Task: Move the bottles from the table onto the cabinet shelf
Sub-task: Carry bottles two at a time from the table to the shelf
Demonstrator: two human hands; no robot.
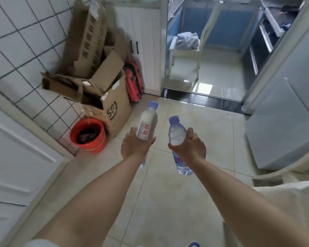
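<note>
My left hand [135, 146] grips a clear water bottle [148, 122] with a pale blue cap and a white label with red characters. Its neck points up and away from me. My right hand [189, 146] grips a second clear bottle [177, 133] with a blue cap and a blue label near its base. Both bottles are held out in front of me above the tiled floor. Neither the table nor the cabinet shelf is recognisable in view.
Cardboard boxes [103, 90] are stacked against the tiled wall on the left, with a red bucket [88, 135] and a red suitcase [134, 82] beside them. A glass doorway ahead shows a white chair [185, 56]. A grey appliance [282, 122] stands at right, a white door [16, 157] at left.
</note>
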